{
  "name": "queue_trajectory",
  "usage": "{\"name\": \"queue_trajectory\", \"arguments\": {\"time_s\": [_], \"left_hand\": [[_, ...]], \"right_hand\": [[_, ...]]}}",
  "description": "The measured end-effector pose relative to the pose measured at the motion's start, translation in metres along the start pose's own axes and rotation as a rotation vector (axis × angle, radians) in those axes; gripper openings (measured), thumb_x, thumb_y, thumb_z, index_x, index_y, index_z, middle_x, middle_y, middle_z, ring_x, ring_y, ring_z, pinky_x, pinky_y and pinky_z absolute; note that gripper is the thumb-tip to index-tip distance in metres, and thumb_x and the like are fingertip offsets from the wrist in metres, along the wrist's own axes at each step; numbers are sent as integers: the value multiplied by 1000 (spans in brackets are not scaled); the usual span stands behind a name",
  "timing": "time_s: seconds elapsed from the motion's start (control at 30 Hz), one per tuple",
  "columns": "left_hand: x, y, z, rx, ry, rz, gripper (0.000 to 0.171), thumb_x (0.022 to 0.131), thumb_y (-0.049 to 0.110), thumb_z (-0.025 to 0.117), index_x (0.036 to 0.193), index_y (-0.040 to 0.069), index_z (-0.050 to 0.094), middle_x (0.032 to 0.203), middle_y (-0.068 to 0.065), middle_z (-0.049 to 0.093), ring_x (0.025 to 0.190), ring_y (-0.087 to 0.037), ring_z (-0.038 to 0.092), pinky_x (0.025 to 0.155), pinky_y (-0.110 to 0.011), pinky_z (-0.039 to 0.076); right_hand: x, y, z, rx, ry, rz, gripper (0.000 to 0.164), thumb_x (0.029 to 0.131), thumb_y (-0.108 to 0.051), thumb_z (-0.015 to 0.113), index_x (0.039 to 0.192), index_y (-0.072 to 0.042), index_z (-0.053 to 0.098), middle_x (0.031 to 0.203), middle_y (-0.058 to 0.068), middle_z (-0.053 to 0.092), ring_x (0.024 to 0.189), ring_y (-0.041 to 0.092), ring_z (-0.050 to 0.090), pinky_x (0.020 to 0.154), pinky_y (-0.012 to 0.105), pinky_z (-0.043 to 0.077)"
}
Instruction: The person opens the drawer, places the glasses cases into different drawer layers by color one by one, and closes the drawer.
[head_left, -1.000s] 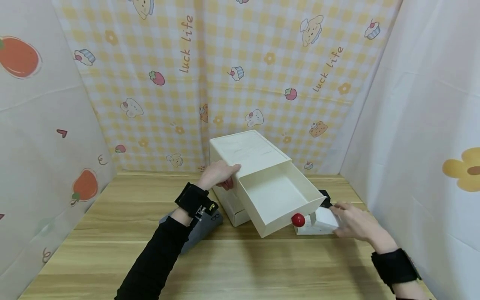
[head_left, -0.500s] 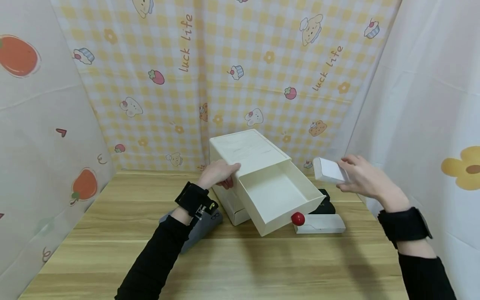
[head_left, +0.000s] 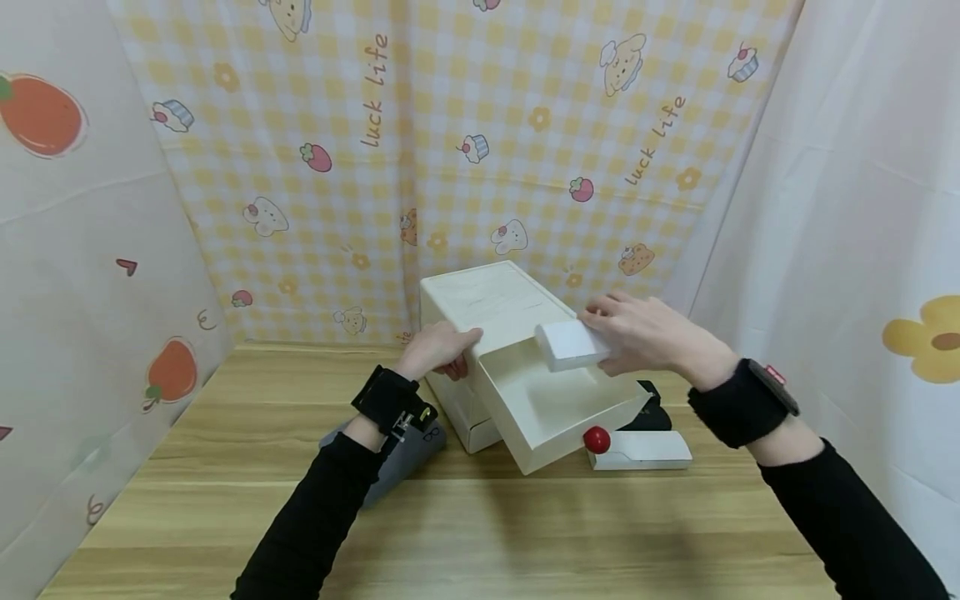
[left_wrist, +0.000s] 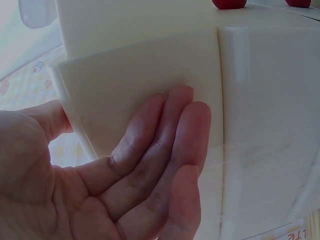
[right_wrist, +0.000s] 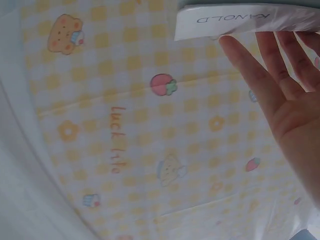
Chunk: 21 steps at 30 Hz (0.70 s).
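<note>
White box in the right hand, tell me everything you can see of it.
The white box is flat, smooth and apparently card, with dark lettering that looks like KANOLD, upside down in the right wrist view. No opening shows. The right hand holds it by one end, slightly tilted, over the open drawer.

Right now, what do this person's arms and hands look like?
The left hand and right hand are bare. Both arms have black sleeves. The black left wristband carries a silvery metal fitting; the black right wristband shows a red piece.
</note>
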<state>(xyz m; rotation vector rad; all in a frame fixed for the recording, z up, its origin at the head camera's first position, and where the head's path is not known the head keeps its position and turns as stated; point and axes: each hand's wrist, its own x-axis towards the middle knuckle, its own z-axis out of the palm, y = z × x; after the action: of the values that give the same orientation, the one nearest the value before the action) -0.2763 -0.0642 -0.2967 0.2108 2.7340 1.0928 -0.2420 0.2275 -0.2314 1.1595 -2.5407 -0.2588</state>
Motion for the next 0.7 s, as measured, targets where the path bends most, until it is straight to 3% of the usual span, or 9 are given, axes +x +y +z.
{"name": "queue_trajectory", "arguments": {"time_s": [0.3, 0.53, 0.7], "left_hand": [[0, -1, 1, -9, 3, 14, 57, 94, 48, 44, 69, 5, 72, 66, -9, 72, 56, -19, 68, 49, -22, 46], [1, -2, 3, -5, 10, 9, 57, 94, 48, 45, 69, 5, 72, 66, -8, 72, 61, -23, 70, 51, -22, 47], [2, -2, 3, -3, 11, 5, 57, 95, 48, 44, 70, 5, 72, 67, -9, 72, 63, -23, 71, 51, -22, 48]], "right_hand": [[29, -31, 16, -75, -106, -117, 57, 64, -29, 80, 113, -7, 63, 101, 6, 62, 88, 19, 58, 58, 34, 53], [43, -46, 40, -314, -134, -227, 52, 61, -32, 80, 104, -5, 65, 94, 4, 65, 81, 17, 60, 64, 30, 54], [52, -56, 49, -397, -205, -243, 44, 65, -33, 79, 100, -8, 67, 95, 3, 67, 82, 16, 63, 66, 28, 55]]}}
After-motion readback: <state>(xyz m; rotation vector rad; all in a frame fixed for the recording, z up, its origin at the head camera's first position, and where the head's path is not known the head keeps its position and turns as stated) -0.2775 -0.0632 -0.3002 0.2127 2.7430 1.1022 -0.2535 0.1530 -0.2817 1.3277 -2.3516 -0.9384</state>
